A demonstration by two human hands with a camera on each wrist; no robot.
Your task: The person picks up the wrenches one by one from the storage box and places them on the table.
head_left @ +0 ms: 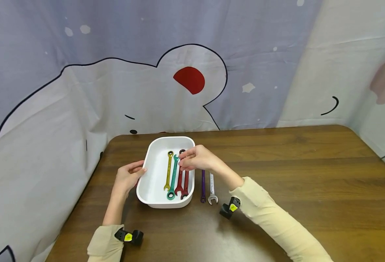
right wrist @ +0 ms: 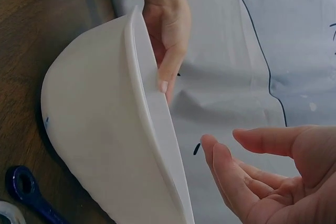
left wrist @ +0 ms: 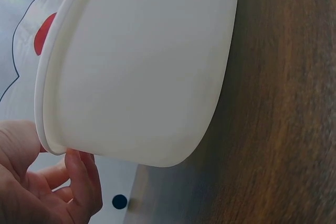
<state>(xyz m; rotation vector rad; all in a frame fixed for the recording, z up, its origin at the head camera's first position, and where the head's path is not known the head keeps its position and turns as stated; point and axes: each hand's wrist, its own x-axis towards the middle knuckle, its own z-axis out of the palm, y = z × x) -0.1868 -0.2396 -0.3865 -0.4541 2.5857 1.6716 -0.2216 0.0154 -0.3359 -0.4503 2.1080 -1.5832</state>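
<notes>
A white plastic tub (head_left: 156,178) stands on the table, with combination wrenches lying side by side inside. They are a yellow wrench (head_left: 168,172), a green wrench (head_left: 173,176) and two red wrenches (head_left: 180,178), whose upper parts my right hand partly covers. My left hand (head_left: 128,177) grips the tub's left rim, thumb on top and fingers beneath, as the left wrist view also shows. Over the tub's right side hovers my right hand (head_left: 200,159), thumb and fingers apart and holding nothing. Beside the tub lie a purple wrench (head_left: 203,187) and a silver wrench (head_left: 212,187), their upper ends hidden behind my right hand.
The brown wooden table (head_left: 294,174) stretches far to the right. A printed curtain (head_left: 130,94) hangs right behind its back edge and along the left. Each wrist carries a small black camera, such as the left one (head_left: 130,237).
</notes>
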